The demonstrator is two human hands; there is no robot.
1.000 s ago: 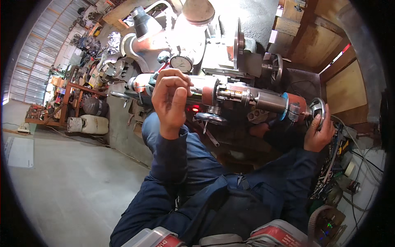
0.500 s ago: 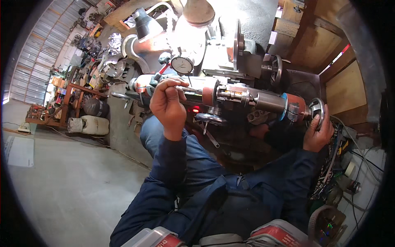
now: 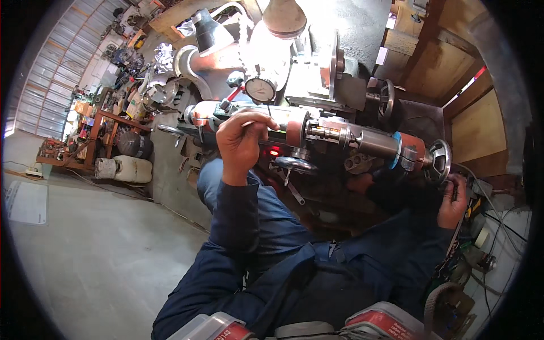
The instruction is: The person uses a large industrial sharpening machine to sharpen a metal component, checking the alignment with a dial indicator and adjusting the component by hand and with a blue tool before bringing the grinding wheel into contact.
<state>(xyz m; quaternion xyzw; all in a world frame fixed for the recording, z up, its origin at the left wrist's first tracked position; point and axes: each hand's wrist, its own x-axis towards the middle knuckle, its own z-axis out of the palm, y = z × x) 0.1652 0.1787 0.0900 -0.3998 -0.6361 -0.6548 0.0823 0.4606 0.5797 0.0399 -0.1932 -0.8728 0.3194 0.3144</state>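
Observation:
My left hand [image 3: 241, 146] is raised at a small lathe-like machine, thumb and fingers pinched together just below a round dial indicator [image 3: 260, 89]. What the fingertips hold, if anything, is hidden. Beside them is an orange-red collar [image 3: 296, 128] on the machine's bed, with a small handwheel [image 3: 296, 164] below it. To the right, a steel cylinder [image 3: 376, 143] runs into an orange and blue clamp housing [image 3: 410, 151]. At its end is a chromed handwheel [image 3: 439, 162]; my right hand [image 3: 453, 202] has its curled fingers at the lower right of the rim.
A dark lamp [image 3: 212, 35] shines over the machine. A vertical disc [image 3: 333, 65] stands behind, with another handwheel [image 3: 386, 101] at its right. Tools and cables [image 3: 492, 262] crowd the right side. A pale gas cylinder [image 3: 124, 169] lies on the floor at left.
My right hand has shifted from the front of the chromed handwheel's rim to its lower right. My left hand stays near the dial, its fingers slightly lower over the bed. The view has shifted slightly.

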